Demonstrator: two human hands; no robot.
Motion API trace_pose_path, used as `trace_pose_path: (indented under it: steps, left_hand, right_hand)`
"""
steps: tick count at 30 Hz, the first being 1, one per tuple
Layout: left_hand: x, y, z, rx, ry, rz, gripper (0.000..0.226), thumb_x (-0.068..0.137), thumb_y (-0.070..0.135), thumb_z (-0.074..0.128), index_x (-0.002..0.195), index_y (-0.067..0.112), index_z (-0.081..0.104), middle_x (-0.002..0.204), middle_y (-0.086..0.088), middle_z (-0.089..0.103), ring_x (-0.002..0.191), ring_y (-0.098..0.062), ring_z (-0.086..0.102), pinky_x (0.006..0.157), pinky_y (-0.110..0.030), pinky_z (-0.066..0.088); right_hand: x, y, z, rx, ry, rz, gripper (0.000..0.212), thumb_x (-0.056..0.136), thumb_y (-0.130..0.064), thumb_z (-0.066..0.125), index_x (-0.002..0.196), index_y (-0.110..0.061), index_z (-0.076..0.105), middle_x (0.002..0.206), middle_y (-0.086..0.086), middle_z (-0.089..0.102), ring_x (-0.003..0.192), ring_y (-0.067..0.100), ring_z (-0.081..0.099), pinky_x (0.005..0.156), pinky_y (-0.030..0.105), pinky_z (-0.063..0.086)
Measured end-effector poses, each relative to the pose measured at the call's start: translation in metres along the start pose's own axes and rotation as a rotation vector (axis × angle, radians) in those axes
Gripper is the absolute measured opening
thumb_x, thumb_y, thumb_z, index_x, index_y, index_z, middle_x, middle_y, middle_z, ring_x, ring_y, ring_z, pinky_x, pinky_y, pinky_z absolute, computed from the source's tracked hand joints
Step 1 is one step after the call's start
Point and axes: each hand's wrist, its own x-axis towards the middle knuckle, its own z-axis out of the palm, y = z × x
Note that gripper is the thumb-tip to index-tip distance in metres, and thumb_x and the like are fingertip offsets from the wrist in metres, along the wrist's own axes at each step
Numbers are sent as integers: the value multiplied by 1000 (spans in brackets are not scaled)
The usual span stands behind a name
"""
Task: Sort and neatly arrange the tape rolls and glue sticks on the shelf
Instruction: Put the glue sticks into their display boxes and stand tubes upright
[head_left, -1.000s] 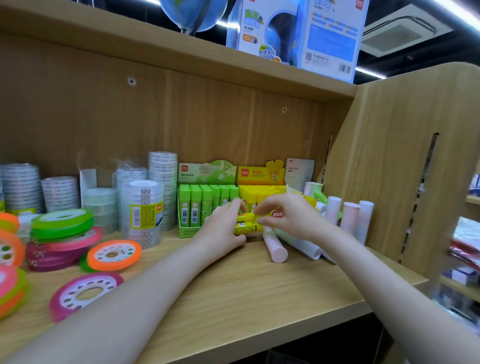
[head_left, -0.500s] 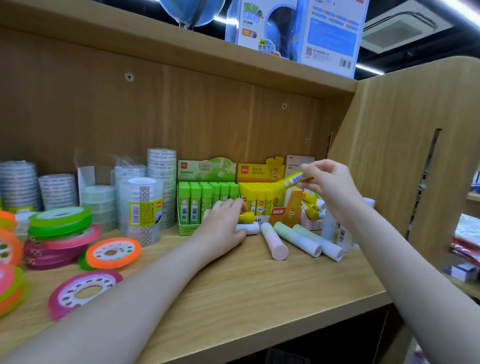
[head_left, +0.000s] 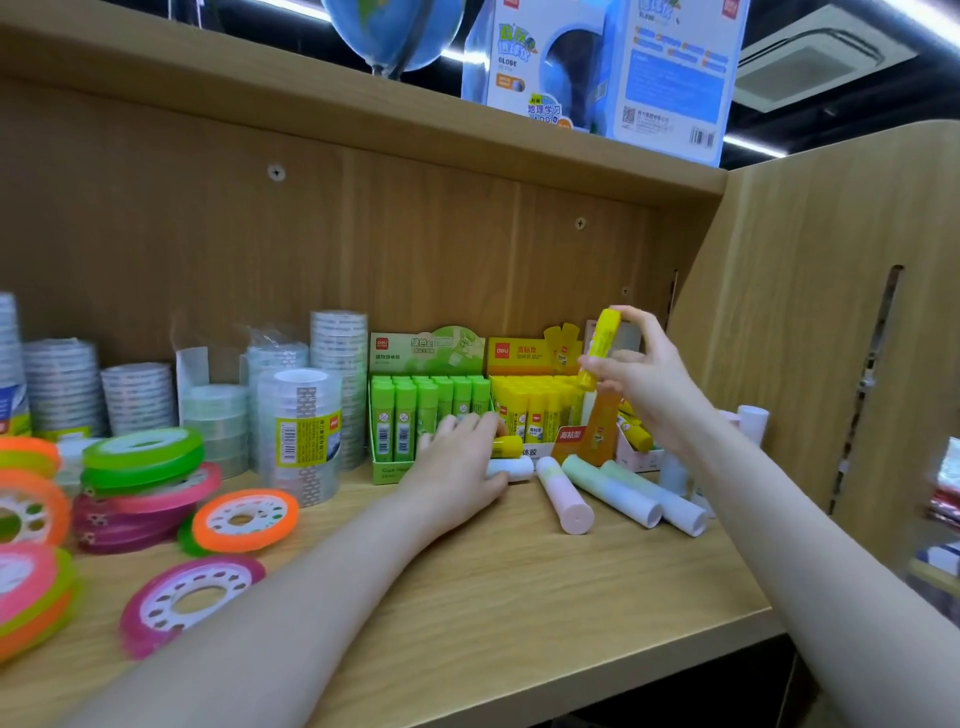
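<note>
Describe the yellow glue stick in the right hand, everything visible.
The yellow glue stick is a slim cylinder, plastic by the look, bright yellow with a paler label band; the print is too blurred to read. The right hand pinches it near its lower end, holding it almost upright, top tilted slightly right. It hangs in the air above the right end of the yellow display box, touching nothing but the fingers.

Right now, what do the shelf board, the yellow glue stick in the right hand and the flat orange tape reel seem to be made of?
Shelf board: light wood-grain, matt, probably laminate over board; solid wood cannot be ruled out.
Yellow glue stick, pinched by the right hand: smooth opaque plastic, slightly glossy.
Orange tape reel: neon tape wound on a white perforated core, likely plastic.
</note>
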Motion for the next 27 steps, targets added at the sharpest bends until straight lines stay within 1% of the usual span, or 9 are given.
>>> trace_pose_path:
  steps: [3,6,10,14,17,19,23,25,27]
  left_hand:
    - [0,0,0,-4,0,2,42,91,29,52,130,21,37,134,1,42,124,-19,33,101,-38,28]
    - [0,0,0,2,-6,1,43,91,29,52,130,21,37,134,1,42,123,-19,34,101,-38,29]
    - [0,0,1,2,-5,3,43,91,30,51,130,21,36,134,1,42,123,-19,34,101,-38,29]
    - [0,1,1,5,-8,0,44,91,30,52,132,21,36,135,1,41,124,-19,33,101,-38,28]
    - [-1,1,1,10,-17,-4,45,91,30,52,132,20,36,135,0,41,125,-20,33,102,-38,28]
    - [-1,2,0,-10,-19,-6,46,91,29,53,133,20,36,136,-1,41,127,-20,31,104,-38,28]
    - [-1,0,-1,-107,-21,1,45,89,24,57,129,18,40,133,-2,44,128,-20,33,104,-33,30]
    - [-1,-1,-2,-150,-10,9,45,86,21,60,127,16,41,129,-3,47,123,-19,39,101,-29,33]
    - [0,-1,-1,-183,6,23,47,84,18,62,126,14,42,127,-4,47,121,-20,41,99,-29,34]
  right_hand:
    - [3,12,8,-560,91,-243,39,78,-10,74,108,-14,51,89,7,64,76,20,61,72,32,51]
    - [5,21,14,-695,27,-311,29,78,-10,74,99,-6,55,87,10,64,79,24,62,78,41,53]
    - [10,18,10,-859,-89,-329,14,85,-16,66,92,-3,67,97,11,65,90,22,61,83,34,50]
    - [13,16,7,-1015,-164,-341,16,92,-14,53,97,-6,67,110,8,59,108,25,50,89,35,40]
    - [14,19,7,-1064,-179,-313,16,91,-12,52,99,-10,66,113,8,59,113,27,47,94,46,41]
    - [14,17,7,-1094,-184,-292,18,91,-13,51,102,-12,65,116,7,57,114,27,46,94,47,41]
    - [8,12,10,-1203,-148,-314,26,94,-18,49,115,-16,65,126,6,48,119,26,40,95,42,34]
    - [-4,16,11,-1048,-88,-423,26,92,-20,54,115,-16,66,124,5,52,115,23,43,92,33,34]
    - [-19,22,16,-885,-194,-497,23,89,-20,60,110,-17,69,115,3,61,105,22,49,81,24,32]
